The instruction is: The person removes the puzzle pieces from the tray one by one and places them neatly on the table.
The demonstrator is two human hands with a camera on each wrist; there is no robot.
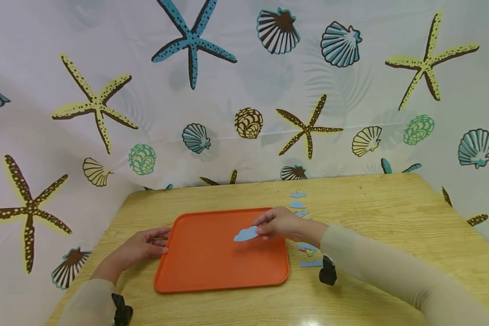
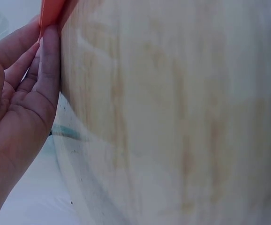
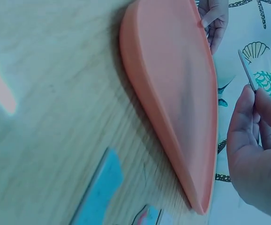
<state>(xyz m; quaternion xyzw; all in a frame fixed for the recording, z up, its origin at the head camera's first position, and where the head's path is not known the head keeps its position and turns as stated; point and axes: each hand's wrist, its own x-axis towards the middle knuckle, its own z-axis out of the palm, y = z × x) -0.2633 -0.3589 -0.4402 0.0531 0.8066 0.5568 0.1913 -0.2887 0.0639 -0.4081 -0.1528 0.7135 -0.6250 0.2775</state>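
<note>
An orange tray lies on the wooden table. At its left edge my left hand grips the rim, thumb over the edge and fingers outside and below; the left wrist view shows this hand against the orange rim. Over the right half of the tray, my right hand pinches a thin, flat light-blue piece with a wavy edge. Seen edge-on in the right wrist view, that piece stands out between thumb and fingertips of the right hand, above the tray surface.
Several flat blue pieces lie in a rough column right of the tray, including a pointed one, a multicoloured one and a straight strip. Behind the wooden table hangs a white cloth with starfish and shells.
</note>
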